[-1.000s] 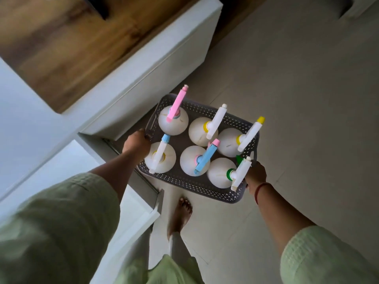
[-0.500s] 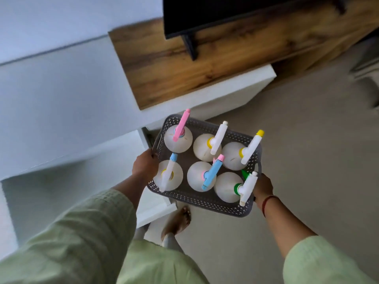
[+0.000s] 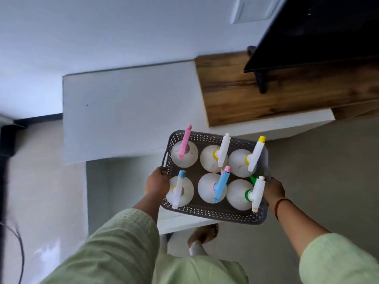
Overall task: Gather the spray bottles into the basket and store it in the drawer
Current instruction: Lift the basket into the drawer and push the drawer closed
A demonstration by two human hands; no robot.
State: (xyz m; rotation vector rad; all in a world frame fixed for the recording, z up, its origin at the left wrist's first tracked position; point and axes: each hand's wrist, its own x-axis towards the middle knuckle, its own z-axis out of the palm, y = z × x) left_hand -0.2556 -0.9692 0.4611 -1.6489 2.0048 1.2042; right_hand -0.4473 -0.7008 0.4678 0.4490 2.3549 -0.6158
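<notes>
Grey perforated basket [image 3: 213, 214] — white bottles [image 3: 213, 158], pastel triggers.

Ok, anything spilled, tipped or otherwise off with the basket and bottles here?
Nothing stands out. Six spray bottles stand upright in two rows of three inside the grey basket, with no liquid visible. The left hand and right hand hold its opposite ends above the open drawer.
</notes>
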